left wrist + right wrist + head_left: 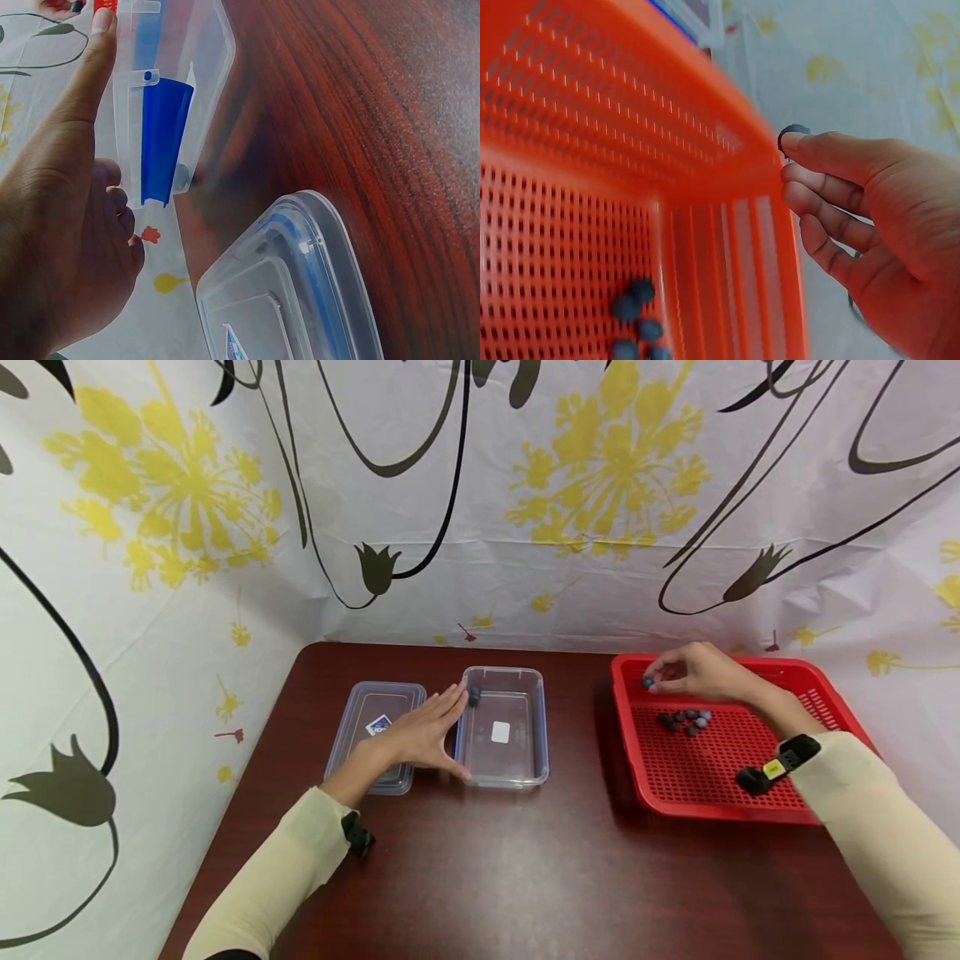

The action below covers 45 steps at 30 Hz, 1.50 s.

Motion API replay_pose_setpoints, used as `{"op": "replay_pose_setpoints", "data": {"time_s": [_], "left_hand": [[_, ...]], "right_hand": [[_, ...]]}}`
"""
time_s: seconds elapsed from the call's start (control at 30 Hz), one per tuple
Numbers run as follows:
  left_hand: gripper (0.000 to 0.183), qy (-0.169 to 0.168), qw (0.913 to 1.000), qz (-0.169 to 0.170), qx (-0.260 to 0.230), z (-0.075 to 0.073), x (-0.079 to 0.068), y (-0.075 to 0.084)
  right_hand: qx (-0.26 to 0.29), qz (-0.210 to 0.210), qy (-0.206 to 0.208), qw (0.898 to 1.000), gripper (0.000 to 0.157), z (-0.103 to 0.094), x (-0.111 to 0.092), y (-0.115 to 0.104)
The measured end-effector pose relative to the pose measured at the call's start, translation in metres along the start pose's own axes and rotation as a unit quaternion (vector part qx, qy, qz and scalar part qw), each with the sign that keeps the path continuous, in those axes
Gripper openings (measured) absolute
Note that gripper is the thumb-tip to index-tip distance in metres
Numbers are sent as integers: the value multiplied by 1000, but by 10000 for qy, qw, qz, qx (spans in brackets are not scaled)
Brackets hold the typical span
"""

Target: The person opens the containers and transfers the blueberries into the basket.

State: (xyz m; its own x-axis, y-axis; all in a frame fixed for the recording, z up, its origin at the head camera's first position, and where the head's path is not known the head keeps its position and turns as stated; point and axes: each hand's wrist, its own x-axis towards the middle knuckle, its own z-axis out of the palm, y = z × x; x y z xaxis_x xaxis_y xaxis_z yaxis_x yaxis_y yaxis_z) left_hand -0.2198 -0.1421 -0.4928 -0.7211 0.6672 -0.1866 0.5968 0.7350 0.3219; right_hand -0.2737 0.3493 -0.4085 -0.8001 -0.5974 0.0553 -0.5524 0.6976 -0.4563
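Note:
My right hand [701, 672] pinches a blueberry [647, 682] between thumb and fingertips, above the far left part of the red basket [630, 760]. In the right wrist view the blueberry [793, 135] shows at the tip of the thumb, level with the basket's rim. Several more blueberries [691, 729] lie in a loose cluster on the basket's floor. My left hand [423, 731] rests at the left side of a clear plastic container [517, 768], fingers fairly straight along its rim and thumb by the near corner. Dark blueberries [474, 697] sit in that container's far left corner.
Left of the container, partly under my left forearm and hand, lies a clear lid [386, 697] with a blue-and-white label. The dark brown table [480, 868] meets a patterned white cloth [480, 510] at the back and left. Blue clip flaps [161, 142] hang on the container's side.

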Motion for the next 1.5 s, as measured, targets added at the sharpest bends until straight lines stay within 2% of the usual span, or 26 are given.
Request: {"op": "replay_pose_setpoints", "data": {"time_s": [0.23, 0.47, 0.67, 0.87, 1.03, 1.23, 1.4, 1.5], "left_hand": [[142, -48, 10000, -79, -13, 2, 1, -1], [142, -36, 9999, -90, -69, 2, 1, -1], [143, -36, 9999, -105, -62, 2, 1, -1], [143, -13, 10000, -81, -29, 3, 1, -2], [143, 15, 9999, -83, -73, 4, 1, -2], [144, 43, 9999, -79, -115, 5, 1, -2], [143, 51, 9999, -70, -132, 4, 1, -2], [143, 20, 9999, -68, -139, 3, 1, -2]], "right_hand": [[314, 672, -201, 9970, 10, -3, -24, 38], [703, 1364, -653, 9860, 10, 5, -43, 72], [782, 1605, -984, 9790, 12, 12, -50, 89], [626, 1726, -985, 9781, 15, 23, -54, 101], [554, 1698, -916, 9796, 15, 27, -56, 103], [542, 1586, -633, 9838, 16, 19, -53, 89], [467, 1116, -284, 9923, 14, 8, -41, 67], [367, 787, -117, 9962, 13, 3, -29, 47]]}}
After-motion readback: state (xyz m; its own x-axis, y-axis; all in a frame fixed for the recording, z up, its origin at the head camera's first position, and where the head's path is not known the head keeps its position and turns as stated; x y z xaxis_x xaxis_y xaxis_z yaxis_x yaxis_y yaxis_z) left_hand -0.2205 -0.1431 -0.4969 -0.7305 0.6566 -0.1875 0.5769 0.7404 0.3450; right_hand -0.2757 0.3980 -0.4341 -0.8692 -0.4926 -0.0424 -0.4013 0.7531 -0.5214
